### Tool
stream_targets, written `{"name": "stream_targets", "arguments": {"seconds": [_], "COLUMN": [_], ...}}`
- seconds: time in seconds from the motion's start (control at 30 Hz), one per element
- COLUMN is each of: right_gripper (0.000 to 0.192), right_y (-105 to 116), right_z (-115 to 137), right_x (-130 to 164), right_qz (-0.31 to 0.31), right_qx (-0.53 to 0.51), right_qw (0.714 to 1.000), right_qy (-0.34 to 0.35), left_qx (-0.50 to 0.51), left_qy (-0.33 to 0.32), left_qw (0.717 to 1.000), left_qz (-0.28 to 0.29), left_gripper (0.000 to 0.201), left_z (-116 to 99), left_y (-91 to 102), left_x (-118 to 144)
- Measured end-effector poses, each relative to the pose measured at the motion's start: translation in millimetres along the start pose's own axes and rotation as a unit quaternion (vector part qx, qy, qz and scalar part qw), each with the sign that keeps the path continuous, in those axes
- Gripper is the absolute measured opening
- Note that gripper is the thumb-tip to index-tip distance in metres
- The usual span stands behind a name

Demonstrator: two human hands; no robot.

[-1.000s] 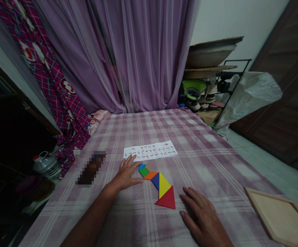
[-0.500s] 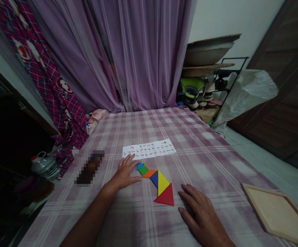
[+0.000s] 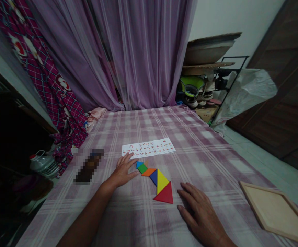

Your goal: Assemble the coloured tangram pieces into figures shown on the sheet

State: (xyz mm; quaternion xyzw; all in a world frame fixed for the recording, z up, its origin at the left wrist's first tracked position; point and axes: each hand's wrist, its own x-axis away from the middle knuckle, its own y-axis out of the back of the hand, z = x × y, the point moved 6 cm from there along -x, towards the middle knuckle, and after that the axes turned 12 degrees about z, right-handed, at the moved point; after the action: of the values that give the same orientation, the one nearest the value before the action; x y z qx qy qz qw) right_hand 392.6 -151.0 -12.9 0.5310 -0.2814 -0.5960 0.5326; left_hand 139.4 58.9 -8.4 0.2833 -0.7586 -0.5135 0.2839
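A row of flat coloured tangram pieces (image 3: 155, 181) is laid on the purple and white checked cloth (image 3: 190, 151) that covers the table. The row runs slantwise, from a small blue triangle (image 3: 139, 164) at the far left end, through a green square (image 3: 142, 168), an orange piece (image 3: 149, 172), a dark blue piece (image 3: 154, 177) and a yellow triangle (image 3: 162, 180), down to a large red triangle (image 3: 165, 196) at the near end. All pieces are placed edge to edge.

The left hand (image 3: 123, 170) is rested flat on the cloth just beside the blue and green pieces; its fingers are spread open and nothing is gripped, and whether the fingertips touch the pieces cannot be told. The right hand (image 3: 199, 212) is also laid palm down, fingers open and empty, just right of the red triangle and near it, but apart from it.

Behind the row, a white paper sheet printed with small red figures (image 3: 148, 148) is seen. A shallow square wooden tray (image 3: 277, 212) is placed well apart at the right edge. A blurred dark object (image 3: 88, 166) is lying to the left. Purple sheer curtains (image 3: 138, 51) are hung behind the table
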Motion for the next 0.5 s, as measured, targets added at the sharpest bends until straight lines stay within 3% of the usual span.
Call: {"name": "stream_targets", "arguments": {"seconds": [0.5], "right_gripper": [0.041], "right_y": [-3.3], "right_z": [-5.8], "right_x": [2.3], "right_qz": [-0.019], "right_qx": [0.048], "right_qw": [0.998], "right_qy": [0.045], "left_qx": [-0.01], "left_qy": [0.009], "left_qw": [0.999], "left_qz": [-0.035], "left_gripper": [0.037], "left_z": [-3.0], "left_y": [4.6], "left_x": [1.2]}}
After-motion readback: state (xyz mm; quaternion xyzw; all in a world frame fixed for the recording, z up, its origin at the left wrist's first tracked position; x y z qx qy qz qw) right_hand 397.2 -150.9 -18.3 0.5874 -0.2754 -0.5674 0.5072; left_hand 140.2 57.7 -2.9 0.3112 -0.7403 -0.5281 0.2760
